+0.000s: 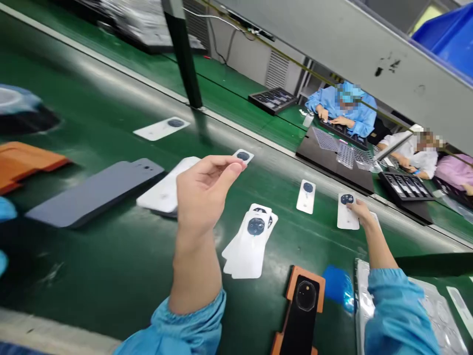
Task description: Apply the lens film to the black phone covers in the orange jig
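My left hand (203, 192) is raised over the green bench, thumb and fingers pinched on a white phone-shaped card with a dark round camera print (244, 155). Most of that card is hidden behind the hand. Farther right, my right hand (362, 212) grips a similar white card (346, 219) by its side edge. Between the hands lies a fanned stack of these cards (246, 251). One single card (306, 203) rests beyond the stack, and another (155, 130) lies at the far left. A white phone-shaped panel (158, 195) is partly behind my left hand.
A grey phone-shaped slab (96, 192) and an orange fixture (29, 160) are at left. In front, a black phone back (301, 315) sits in an orange holder (293, 283), beside blue film (338, 286) and a clear blister tray (438, 310). A dark post (185, 64) stands behind; co-workers sit opposite.
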A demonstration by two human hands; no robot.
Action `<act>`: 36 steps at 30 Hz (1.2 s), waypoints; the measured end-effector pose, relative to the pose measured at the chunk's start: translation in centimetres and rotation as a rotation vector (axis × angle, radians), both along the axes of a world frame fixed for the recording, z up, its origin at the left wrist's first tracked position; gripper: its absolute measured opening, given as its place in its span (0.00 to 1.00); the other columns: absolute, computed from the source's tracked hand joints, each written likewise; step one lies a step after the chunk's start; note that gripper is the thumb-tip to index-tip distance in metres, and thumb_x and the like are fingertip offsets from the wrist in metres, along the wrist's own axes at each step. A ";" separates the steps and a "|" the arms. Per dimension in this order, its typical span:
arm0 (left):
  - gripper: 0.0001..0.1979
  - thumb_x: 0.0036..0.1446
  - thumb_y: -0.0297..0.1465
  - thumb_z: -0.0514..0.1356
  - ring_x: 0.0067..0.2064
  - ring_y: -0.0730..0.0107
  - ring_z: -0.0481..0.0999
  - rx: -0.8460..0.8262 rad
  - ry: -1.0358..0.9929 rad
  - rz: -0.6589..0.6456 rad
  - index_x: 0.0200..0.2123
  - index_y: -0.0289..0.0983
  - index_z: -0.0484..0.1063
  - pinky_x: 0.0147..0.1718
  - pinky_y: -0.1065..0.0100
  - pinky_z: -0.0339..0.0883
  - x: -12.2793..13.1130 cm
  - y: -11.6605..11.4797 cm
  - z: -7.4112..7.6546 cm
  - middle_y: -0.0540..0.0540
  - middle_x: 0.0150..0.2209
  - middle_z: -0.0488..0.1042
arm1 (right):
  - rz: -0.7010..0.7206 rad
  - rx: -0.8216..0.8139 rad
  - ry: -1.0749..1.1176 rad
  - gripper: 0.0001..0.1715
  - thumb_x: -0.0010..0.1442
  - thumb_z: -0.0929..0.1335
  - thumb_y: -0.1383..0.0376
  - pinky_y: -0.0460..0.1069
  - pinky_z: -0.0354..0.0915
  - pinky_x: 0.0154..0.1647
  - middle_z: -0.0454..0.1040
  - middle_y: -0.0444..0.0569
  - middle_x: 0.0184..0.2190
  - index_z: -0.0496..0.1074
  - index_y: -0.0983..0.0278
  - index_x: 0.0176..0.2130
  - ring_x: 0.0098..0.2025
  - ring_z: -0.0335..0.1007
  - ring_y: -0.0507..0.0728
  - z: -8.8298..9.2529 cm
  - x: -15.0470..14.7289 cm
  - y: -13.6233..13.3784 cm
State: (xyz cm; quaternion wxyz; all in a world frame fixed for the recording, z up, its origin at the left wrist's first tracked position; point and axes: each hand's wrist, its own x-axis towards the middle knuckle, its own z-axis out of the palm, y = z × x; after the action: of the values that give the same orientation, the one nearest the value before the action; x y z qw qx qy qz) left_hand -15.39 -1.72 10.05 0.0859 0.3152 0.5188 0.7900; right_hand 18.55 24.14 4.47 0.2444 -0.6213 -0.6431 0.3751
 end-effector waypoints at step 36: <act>0.21 0.57 0.26 0.59 0.67 0.45 0.59 -0.426 1.112 -0.542 0.55 0.43 0.71 0.61 0.46 0.53 8.6 5.8 -4.2 0.37 0.64 0.64 | 0.401 0.321 -0.572 0.04 0.59 0.71 0.65 0.50 0.63 0.51 0.78 0.49 0.39 0.77 0.60 0.38 0.47 0.73 0.59 3.4 -5.1 -13.3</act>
State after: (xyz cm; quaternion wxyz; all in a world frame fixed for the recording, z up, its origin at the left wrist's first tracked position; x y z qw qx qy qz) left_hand -6.81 4.06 5.87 0.0614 0.7725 0.5333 0.3394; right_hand 13.47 10.80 7.92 0.0710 -0.5166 -0.8446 0.1215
